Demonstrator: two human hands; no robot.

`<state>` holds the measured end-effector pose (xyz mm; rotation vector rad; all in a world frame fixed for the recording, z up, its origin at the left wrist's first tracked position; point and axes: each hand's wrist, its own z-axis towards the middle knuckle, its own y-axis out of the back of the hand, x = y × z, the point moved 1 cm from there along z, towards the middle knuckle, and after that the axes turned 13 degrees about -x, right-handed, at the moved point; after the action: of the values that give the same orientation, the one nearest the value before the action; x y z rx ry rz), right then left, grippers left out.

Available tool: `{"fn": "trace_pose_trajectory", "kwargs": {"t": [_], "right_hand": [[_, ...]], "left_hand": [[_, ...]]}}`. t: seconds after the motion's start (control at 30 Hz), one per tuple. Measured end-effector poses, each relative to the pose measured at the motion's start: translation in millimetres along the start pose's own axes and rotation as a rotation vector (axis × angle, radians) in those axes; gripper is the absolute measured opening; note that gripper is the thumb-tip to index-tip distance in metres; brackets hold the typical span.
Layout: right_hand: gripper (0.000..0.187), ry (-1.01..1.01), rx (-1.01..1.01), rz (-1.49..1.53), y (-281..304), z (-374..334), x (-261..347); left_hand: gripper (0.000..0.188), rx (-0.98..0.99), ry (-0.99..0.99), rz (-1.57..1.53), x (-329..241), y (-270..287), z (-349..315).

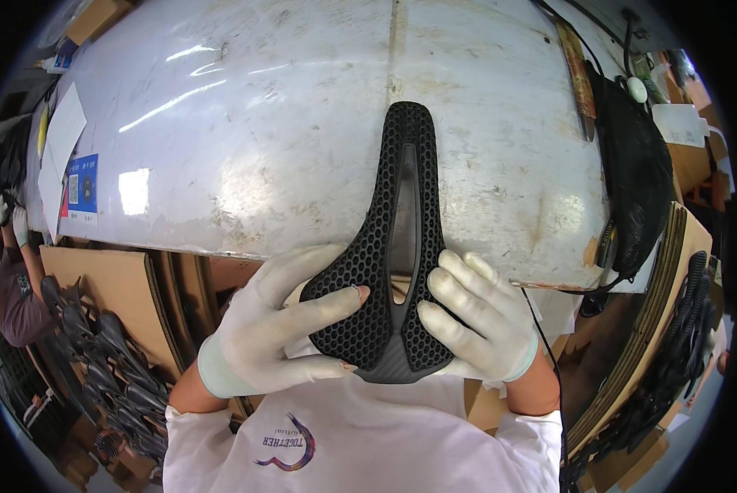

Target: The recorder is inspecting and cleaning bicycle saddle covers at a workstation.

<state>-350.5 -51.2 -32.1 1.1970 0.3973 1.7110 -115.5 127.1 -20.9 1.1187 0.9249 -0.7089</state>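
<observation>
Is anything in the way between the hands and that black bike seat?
Only the white gloves. The left hand and right hand already touch the black bike seat, one on each side, and at least one left fingertip pokes out bare. I see nothing else between them.

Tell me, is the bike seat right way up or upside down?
Right way up. The bike seat shows its black honeycomb top to the camera.
</observation>
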Motion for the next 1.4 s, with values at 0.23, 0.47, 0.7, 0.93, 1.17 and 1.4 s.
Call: {"fn": "trace_pose_trajectory", "kwargs": {"t": [0.23, 0.47, 0.7, 0.93, 1.17, 1.4], "right_hand": [[0.030, -0.009, -0.009, 0.005, -2.5, -3.0, -1.6], [0.030, -0.003, -0.024, 0.031, -4.1, -2.3, -3.7], [0.033, -0.029, -0.066, 0.095, -4.0, -0.8, -4.1], [0.034, 0.022, -0.030, 0.091, -6.2, -6.2, -6.6], [0.035, 0.012, -0.028, 0.099, -9.0, -7.7, -7.1], [0.036, 0.013, -0.078, 0.146, -12.3, -10.8, -11.9]], "left_hand": [[0.066, 0.057, -0.064, 0.123, 0.2, 2.8, 4.4], [0.063, 0.012, -0.046, 0.100, -4.5, -1.0, 3.6], [0.076, 0.062, -0.047, -0.110, 18.7, -13.8, -10.6], [0.076, -0.013, -0.073, 0.056, 24.3, -31.4, -24.0], [0.029, -0.051, -0.304, 0.496, 9.3, -30.3, -15.3], [0.033, -0.021, -0.357, 0.475, 6.6, -38.8, -11.2]]}}
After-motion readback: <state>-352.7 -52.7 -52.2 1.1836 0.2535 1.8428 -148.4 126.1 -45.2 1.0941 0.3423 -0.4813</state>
